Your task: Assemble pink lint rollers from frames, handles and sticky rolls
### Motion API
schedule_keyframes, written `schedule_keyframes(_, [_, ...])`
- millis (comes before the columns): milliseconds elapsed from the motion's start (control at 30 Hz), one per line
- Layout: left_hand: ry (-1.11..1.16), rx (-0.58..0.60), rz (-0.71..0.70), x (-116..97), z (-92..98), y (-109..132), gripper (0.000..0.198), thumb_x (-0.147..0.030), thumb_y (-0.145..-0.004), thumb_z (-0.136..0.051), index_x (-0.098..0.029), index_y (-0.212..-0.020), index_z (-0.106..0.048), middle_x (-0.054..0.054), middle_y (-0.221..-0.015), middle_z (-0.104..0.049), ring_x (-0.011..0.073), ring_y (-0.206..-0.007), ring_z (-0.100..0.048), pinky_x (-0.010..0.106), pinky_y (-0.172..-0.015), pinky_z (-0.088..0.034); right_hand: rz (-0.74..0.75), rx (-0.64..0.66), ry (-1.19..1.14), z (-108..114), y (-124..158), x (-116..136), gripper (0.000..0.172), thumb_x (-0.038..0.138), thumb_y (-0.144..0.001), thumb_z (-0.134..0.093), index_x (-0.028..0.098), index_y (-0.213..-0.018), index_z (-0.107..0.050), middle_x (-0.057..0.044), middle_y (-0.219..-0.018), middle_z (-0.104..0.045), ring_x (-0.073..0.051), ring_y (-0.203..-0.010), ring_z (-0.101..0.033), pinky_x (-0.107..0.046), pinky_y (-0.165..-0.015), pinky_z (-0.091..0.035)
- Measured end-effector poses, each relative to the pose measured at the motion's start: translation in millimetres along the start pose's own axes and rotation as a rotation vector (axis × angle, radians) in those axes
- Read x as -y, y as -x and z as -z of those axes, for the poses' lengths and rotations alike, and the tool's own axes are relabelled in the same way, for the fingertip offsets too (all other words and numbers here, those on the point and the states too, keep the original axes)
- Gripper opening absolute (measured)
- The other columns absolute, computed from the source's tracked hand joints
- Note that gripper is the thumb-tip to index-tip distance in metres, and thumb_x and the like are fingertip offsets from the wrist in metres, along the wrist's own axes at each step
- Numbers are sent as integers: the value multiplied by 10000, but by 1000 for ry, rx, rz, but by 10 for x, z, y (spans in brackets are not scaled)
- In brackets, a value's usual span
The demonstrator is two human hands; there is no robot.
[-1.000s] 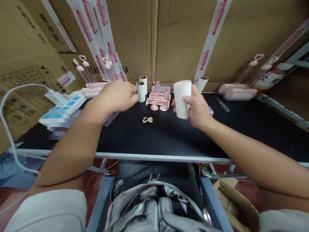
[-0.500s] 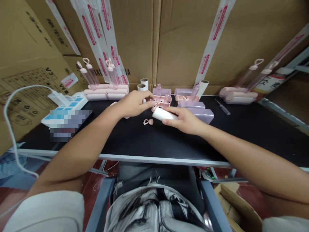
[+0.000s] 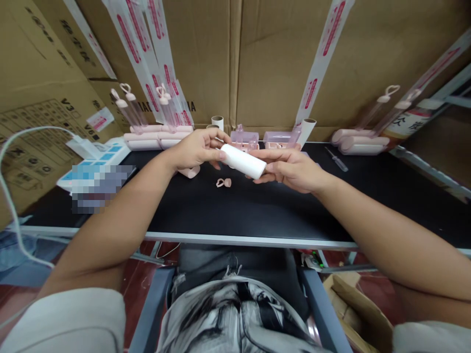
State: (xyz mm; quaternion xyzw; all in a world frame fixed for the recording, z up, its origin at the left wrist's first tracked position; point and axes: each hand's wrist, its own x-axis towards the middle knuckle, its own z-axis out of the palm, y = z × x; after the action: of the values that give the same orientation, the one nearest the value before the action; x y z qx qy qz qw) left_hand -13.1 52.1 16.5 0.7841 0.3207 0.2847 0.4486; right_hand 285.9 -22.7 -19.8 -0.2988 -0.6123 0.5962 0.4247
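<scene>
A white paper roll [image 3: 243,161] is held slantwise above the black table, its right end lower in the picture. My left hand [image 3: 200,148] grips the upper left end with thumb and fingers. At the other end, my right hand [image 3: 290,169] has its fingers around the roll's edge and underside. Below the roll lies a small pink cap with a heart-shaped loop [image 3: 223,183]. Beside my left hand rests a pale pink piece [image 3: 190,171], partly hidden. Behind the hands stand open pink cases with clear purple covers [image 3: 245,138], partly covered by my fingers.
White tubes stand behind, one upright [image 3: 217,122] and one leaning [image 3: 307,132]. Pink lint rollers with raised clear handles [image 3: 162,137] sit at left, more [image 3: 364,143] at right. A screwdriver [image 3: 337,161], a power strip [image 3: 110,156] and a bottle [image 3: 412,120] are also there. Cardboard [image 3: 272,63] walls the back.
The white roll has been raised and turned more sideways. My left hand has come off the pink case and now holds the roll's left end; my right hand has shifted to its right end.
</scene>
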Motion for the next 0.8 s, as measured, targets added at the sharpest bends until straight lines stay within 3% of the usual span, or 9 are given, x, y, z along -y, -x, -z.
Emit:
schedule_keyframes(67, [1, -61, -18, 16, -24, -15, 646, -571, -718, -969, -193, -1136, -653, 94, -1017, -825, 232, -854, -813, 347, -678, -693, 17, -8, -13, -9, -3, 14, 454, 208, -821, -869, 246, -1273, -875, -91, -1424, -802, -265, -1085, -842, -460, -956, -746])
schedule_keyframes(200, [-87, -195, -114, 33, -86, -48, 705, -763, -758, -878, -203, -1098, -616, 76, -963, -791, 237, -865, -803, 352, -670, -680, 65, -114, -67, 8, -10, 59, 417, 298, -831, -886, 193, -1233, -857, -108, -1167, -867, -286, -1029, -860, -512, -984, -738])
schedule_keyframes(300, [-96, -258, -183, 18, -133, -59, 743, -842, -760, -842, -219, -1084, -599, 55, -941, -753, 234, -839, -788, 354, -637, -664, 102, -192, -54, 14, -6, 111, 416, 370, -814, -923, 189, -1181, -846, -112, -1144, -865, -312, -1037, -861, -555, -986, -737])
schedule_keyframes(500, [-57, -277, -218, -38, -197, -48, 859, -952, -645, -847, -235, -1021, -560, 29, -896, -694, 206, -735, -740, 359, -592, -638, 113, -219, -50, -5, 16, 176, 430, 431, -807, -956, 193, -1144, -837, -102, -1104, -861, -318, -1030, -864, -577, -988, -739])
schedule_keyframes(667, [-132, -302, -259, -29, -207, -62, 834, -976, -701, -785, -248, -1022, -534, 40, -930, -694, 205, -781, -739, 353, -605, -634, 94, -225, -40, -8, 22, 176, 396, 417, -785, -959, 204, -1098, -842, -97, -1098, -859, -308, -1012, -857, -589, -972, -742])
schedule_keyframes(800, [-150, -300, -271, -5, -207, -82, 791, -902, -716, -847, -238, -1023, -547, 54, -993, -719, 193, -814, -739, 326, -617, -636, 106, -259, -16, -28, 9, 163, 286, 344, -774, -934, 197, -1001, -838, -84, -1000, -840, -290, -920, -850, -582, -920, -749])
